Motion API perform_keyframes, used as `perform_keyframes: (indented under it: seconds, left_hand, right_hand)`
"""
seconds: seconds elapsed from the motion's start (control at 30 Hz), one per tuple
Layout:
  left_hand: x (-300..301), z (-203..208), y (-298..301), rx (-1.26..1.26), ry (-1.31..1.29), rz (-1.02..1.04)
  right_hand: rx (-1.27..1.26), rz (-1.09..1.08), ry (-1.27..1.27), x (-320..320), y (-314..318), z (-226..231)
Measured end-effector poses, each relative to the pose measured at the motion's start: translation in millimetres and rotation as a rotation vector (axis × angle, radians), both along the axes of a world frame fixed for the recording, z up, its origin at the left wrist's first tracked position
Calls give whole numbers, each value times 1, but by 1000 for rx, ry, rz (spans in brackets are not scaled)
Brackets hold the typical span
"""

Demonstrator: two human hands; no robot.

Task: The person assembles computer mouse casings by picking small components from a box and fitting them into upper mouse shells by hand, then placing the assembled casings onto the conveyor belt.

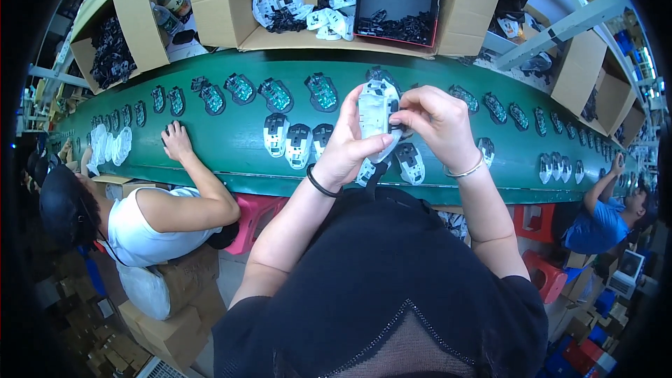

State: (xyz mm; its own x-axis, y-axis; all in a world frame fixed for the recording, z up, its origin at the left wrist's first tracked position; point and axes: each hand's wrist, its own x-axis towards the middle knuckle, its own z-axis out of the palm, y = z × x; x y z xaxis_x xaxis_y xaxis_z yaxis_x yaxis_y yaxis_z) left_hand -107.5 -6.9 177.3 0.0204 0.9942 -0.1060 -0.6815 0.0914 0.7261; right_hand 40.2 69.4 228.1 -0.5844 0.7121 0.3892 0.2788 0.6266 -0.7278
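My left hand (348, 141) is closed round a white computer mouse shell (376, 108), holding it up over the green bench. At the shell's right edge, the thumb and fingertips of my right hand (437, 120) pinch a small dark part, too small to name. More white and black shells lie just below and to the left, among them one shell (299, 145) left of my wrist and another (409, 163) under my right hand. Beyond them, a mouse base with a green circuit board (322, 92) lies in a long row of similar ones.
A cardboard box (336, 43) with white shells and a black tray (397, 0) of small black parts stands behind the green bench (231, 141). Co-workers sit to the left (168, 217) and right (595, 220). A metal bar (567, 28) slants at the upper right.
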Motion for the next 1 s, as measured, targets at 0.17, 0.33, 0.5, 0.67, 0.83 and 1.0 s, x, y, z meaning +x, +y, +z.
perform_keyframes:
  seconds: [0.17,0.33,0.5,0.67,0.83,1.0]
  left_hand:
    - [1,3,-2,-4,1,-19]
    - [0,-1,-3,-37,14,-1]
    - [-1,0,-3,-10,-77,17]
    - [-5,-7,0,66,81,19]
    - [-9,-9,-1,57,117,23]
    - [-29,-24,-9,1,51,56]
  right_hand:
    - [-164,8,59,-2,-1,-16]
    - [-444,-118,173,-9,-19,-23]
    - [-861,61,559,-12,-19,-35]
    - [-933,162,460,-14,-16,-41]
    - [-979,168,504,-20,-16,-43]
    - [-943,171,415,-45,-18,-58]
